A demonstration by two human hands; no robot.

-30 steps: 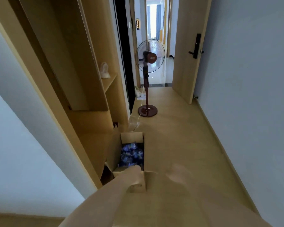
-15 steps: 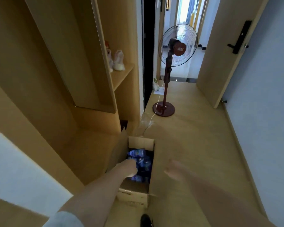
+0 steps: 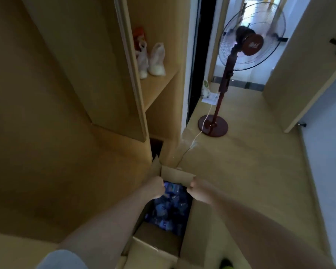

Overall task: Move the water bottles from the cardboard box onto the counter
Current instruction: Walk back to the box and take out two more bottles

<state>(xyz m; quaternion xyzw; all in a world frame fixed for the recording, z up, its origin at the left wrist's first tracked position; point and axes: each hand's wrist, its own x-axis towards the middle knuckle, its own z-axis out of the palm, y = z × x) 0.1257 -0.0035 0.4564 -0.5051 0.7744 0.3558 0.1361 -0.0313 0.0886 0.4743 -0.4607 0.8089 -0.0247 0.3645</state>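
An open cardboard box [image 3: 175,174] stands on the floor beside the wooden cabinet. Inside it lie several water bottles [image 3: 169,208] with blue labels, packed close together. My left hand [image 3: 156,188] reaches into the far left corner of the box, fingers curled round the top of a bottle there. My right hand [image 3: 199,191] is at the box's right wall, with its fingers curled over the rim. The low wooden counter [image 3: 70,183] of the cabinet lies just left of the box.
A red pedestal fan [image 3: 213,125] stands on the floor ahead, its white cable trailing toward the box. White bags [image 3: 156,61] sit on a cabinet shelf. An open door [image 3: 303,78] is at right, and a blue-grey wall [image 3: 330,171] runs beside it.
I have come closer to the box and look further down. My left hand went deeper toward the box's far corner, and my right hand came from above the floor onto the box rim.
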